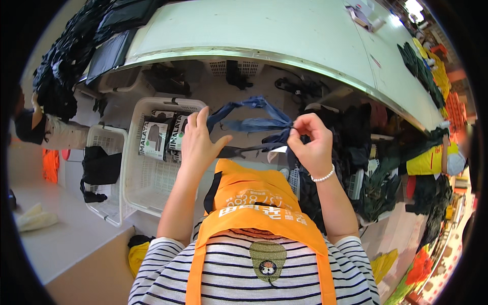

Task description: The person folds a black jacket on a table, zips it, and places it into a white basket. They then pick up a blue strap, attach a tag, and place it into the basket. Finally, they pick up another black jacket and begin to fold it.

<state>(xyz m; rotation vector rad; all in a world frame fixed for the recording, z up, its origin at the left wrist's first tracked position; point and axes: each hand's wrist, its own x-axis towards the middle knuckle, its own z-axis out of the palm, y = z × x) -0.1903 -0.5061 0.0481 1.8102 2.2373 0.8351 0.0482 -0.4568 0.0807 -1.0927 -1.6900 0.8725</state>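
Observation:
In front of my chest hangs a strip of thin, dark blue cloth point(254, 123), gathered into a loop between my hands. My right hand point(311, 142) is closed, pinching the bunched end of the cloth between thumb and fingertips. A white bead bracelet point(324, 174) circles that wrist. My left hand point(197, 141) has its thumb and fingers spread; the other end of the loop runs up against its fingers and partly behind them. Whether the cloth goes round the left fingers is hidden. A darker strip point(239, 151) stretches lower down between the two hands.
Left of me, a white plastic basket point(147, 193) holds packaged goods point(154, 137); a second basket point(101, 134) carries black cloth point(101, 165). A pale worktable point(264, 28) curves across the far side. Dark garments point(378, 188) are heaped at right. A person point(38, 122) is at the far left.

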